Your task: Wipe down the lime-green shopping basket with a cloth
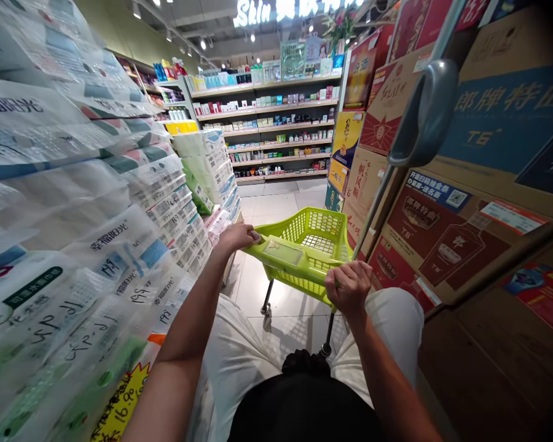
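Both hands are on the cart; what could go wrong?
The left hand, on the green cart, is near the stacked white packs and could brush some loose. The cart might scrape the cardboard boxes if it swings right. The right hand could knock the metal pole, which appears close by.

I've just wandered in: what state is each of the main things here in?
Cart: upright
Left hand: closed on the cart's near left end
Right hand: closed on the cart's near right end
Packs: plastic-wrapped, stacked
Cartons: stacked
Shelves: stocked
Sign: lit
Ceiling lights: on
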Motion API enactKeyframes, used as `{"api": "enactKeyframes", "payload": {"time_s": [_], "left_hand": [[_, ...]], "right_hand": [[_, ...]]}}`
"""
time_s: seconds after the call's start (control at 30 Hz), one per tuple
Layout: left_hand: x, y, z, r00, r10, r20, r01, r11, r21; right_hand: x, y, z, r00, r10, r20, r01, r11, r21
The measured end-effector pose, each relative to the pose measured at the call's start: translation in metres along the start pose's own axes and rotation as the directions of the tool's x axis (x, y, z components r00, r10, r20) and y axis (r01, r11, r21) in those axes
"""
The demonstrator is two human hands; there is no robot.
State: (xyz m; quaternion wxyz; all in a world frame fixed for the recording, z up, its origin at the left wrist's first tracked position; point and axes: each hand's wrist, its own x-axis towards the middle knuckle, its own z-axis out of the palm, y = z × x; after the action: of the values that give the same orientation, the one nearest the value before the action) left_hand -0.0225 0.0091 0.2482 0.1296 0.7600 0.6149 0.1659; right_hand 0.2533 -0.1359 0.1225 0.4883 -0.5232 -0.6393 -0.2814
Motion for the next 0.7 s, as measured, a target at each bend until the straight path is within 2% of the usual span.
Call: {"api": "enactKeyframes", "payload": {"time_s": [0.07,0.13,0.2,0.27,0.37,0.43,0.5,0.57,0.63,0.7], "left_hand": [[0.01,0.003,-0.007,0.988,-0.046,0.146,0.068,0.986,-0.15],[0.011,0.011,-0.006,0.973,-0.017,0.231,0.104,0.923,-0.371],[0.007,0.021,-0.001,0.972,0.042,0.232,0.086,0.854,-0.513],[0.004,0.033,0.006,0.973,0.094,0.209,0.037,0.834,-0.55],[-0.001,0.053,0.014,0.968,0.144,0.204,-0.02,0.857,-0.515],[-0.004,0.068,0.018,0.945,0.214,0.247,-0.079,0.883,-0.463],[-0.008,0.08,0.019,0.912,0.303,0.277,-0.185,0.906,-0.381],[-0.011,0.086,0.016,0.897,0.352,0.268,-0.285,0.923,-0.259],[-0.012,0.084,0.012,0.922,0.306,0.235,-0.29,0.951,-0.104],[-0.013,0.081,0.009,0.96,0.209,0.188,-0.217,0.976,0.022]], "right_hand": [[-0.002,-0.001,0.002,1.0,0.014,-0.02,-0.014,1.0,0.006],[-0.004,-0.002,0.003,0.999,0.032,-0.039,-0.032,0.999,0.006],[-0.005,-0.003,0.004,0.998,0.045,-0.051,-0.044,0.999,0.009],[-0.005,-0.005,0.004,0.997,0.062,-0.049,-0.06,0.998,0.024],[-0.005,-0.008,0.003,0.995,0.092,-0.024,-0.089,0.989,0.115],[-0.007,-0.01,0.004,0.993,0.119,-0.022,-0.113,0.976,0.188],[-0.01,-0.011,0.006,0.988,0.15,-0.022,-0.142,0.967,0.211],[-0.014,-0.01,0.01,0.981,0.192,-0.023,-0.183,0.962,0.201],[-0.02,-0.009,0.013,0.964,0.26,-0.049,-0.244,0.945,0.219],[-0.024,-0.009,0.016,0.935,0.343,-0.089,-0.307,0.909,0.282]]}}
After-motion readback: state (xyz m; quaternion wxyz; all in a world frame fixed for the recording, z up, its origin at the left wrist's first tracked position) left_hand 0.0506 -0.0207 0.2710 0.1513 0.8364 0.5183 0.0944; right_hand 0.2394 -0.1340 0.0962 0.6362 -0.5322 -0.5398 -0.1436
